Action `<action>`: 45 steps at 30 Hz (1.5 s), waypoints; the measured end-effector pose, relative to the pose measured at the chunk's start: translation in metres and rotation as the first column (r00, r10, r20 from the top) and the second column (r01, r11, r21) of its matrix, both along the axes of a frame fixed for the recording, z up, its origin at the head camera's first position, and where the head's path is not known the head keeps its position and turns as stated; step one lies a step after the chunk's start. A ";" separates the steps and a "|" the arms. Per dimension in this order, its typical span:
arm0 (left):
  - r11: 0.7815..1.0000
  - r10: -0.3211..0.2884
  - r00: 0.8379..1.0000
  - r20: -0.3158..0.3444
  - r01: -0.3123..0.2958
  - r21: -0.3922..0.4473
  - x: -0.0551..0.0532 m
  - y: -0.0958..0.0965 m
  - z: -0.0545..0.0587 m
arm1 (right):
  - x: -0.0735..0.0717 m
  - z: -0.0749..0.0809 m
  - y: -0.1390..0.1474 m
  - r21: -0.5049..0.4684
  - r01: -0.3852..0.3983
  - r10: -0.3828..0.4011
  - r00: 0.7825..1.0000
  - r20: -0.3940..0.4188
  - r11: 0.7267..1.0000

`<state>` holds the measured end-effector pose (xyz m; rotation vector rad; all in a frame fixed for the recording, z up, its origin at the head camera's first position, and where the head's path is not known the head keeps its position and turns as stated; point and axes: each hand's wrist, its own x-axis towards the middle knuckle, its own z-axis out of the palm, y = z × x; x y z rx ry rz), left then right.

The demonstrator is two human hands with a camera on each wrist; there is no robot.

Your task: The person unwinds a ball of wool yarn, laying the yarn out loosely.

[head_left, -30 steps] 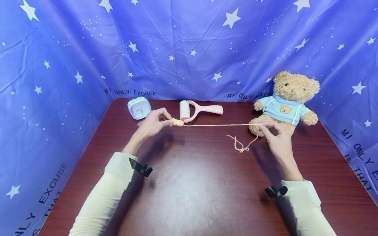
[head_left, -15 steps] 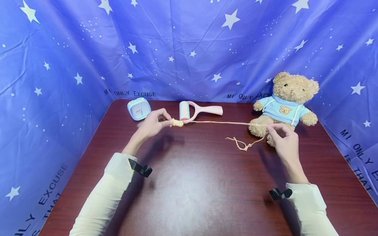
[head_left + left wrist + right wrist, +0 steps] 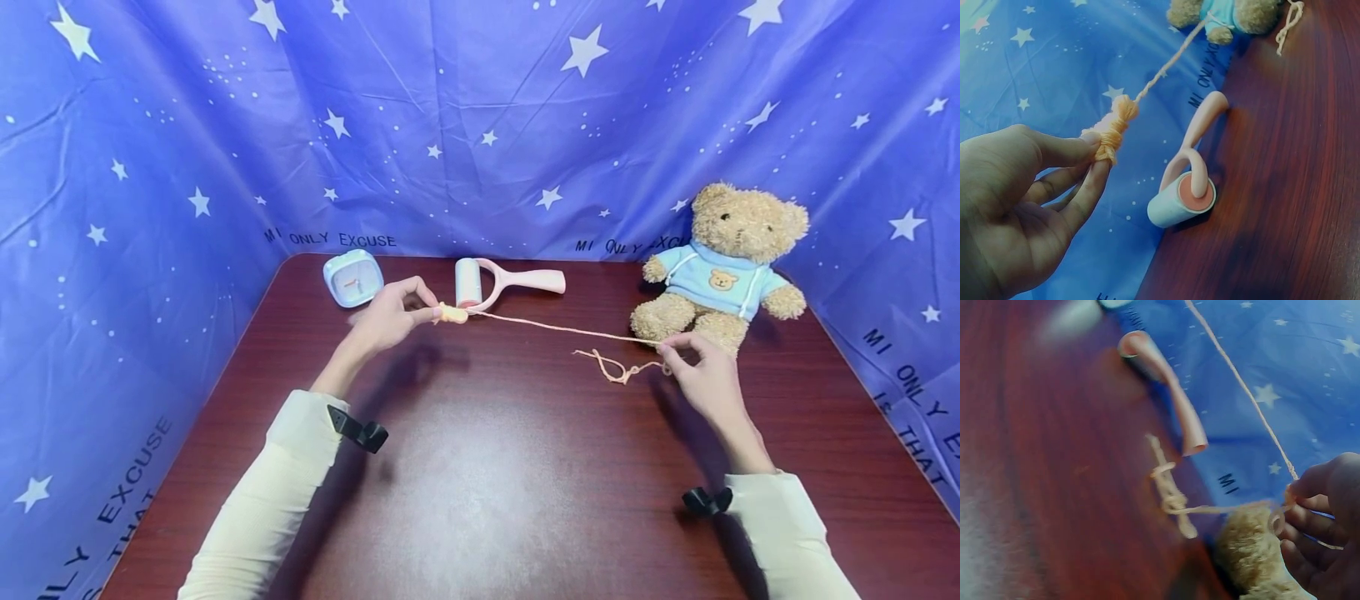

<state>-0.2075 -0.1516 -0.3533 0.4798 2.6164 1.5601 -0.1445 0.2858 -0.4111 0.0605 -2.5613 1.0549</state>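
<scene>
Between thumb and fingers, my left hand (image 3: pixel 390 315) pinches a small wound bundle of peach yarn (image 3: pixel 1115 132). From the bundle a single strand (image 3: pixel 562 327) runs across above the table, sloping slightly down to my right hand (image 3: pixel 705 375), which pinches it between thumb and fingertips. Beyond the right fingers the loose tail (image 3: pixel 618 373) trails off and lies in a looped tangle on the table. In the right wrist view the tail (image 3: pixel 1175 500) shows a knot-like tangle. The left hand is near the lint roller; the right is just in front of the teddy bear.
A pink-handled lint roller (image 3: pixel 510 282) lies at the back of the dark wooden table (image 3: pixel 480 467). Left of it stands a light blue clock (image 3: pixel 353 278). A teddy bear (image 3: pixel 723 267) in a blue hoodie sits at the back right. Starry blue cloth (image 3: pixel 450 117) hangs around the table.
My right hand moved outward to the right, then came back left and lower, so the strand now slopes and looks less taut. The left hand stays almost still with the bundle.
</scene>
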 end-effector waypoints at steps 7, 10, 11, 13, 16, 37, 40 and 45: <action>1.000 -0.013 1.000 0.004 0.013 -0.003 0.002 0.005 -0.001 | -0.006 -0.022 -0.016 0.184 -0.120 0.118 0.993 0.017 0.976; 1.000 -0.022 1.000 0.007 0.022 0.010 0.003 0.007 -0.001 | -0.006 -0.030 -0.025 0.234 -0.157 0.151 0.987 0.045 0.959; 1.000 -0.025 1.000 0.006 0.025 0.014 0.004 0.007 -0.001 | -0.006 -0.032 -0.028 0.248 -0.169 0.160 0.986 0.057 0.954; 0.999 -0.031 1.000 0.005 0.030 0.020 0.004 0.008 0.000 | -0.007 -0.036 -0.032 0.272 -0.186 0.171 0.982 0.077 0.944; 0.999 -0.038 0.999 0.003 0.037 0.024 0.004 0.010 -0.001 | -0.007 -0.037 -0.036 0.276 -0.199 0.178 0.979 0.100 0.940; 0.997 -0.071 0.997 -0.027 0.072 0.036 0.004 0.017 0.001 | -0.021 -0.001 -0.090 0.178 -0.277 0.279 0.960 0.013 0.944; 0.996 -0.078 0.997 -0.028 0.079 0.043 0.004 0.017 0.001 | -0.025 0.006 -0.109 0.132 -0.310 0.313 0.950 -0.002 0.942; 0.995 -0.083 0.996 -0.021 0.084 0.053 0.004 0.019 0.000 | -0.030 0.010 -0.142 0.069 -0.374 0.374 0.927 0.006 0.925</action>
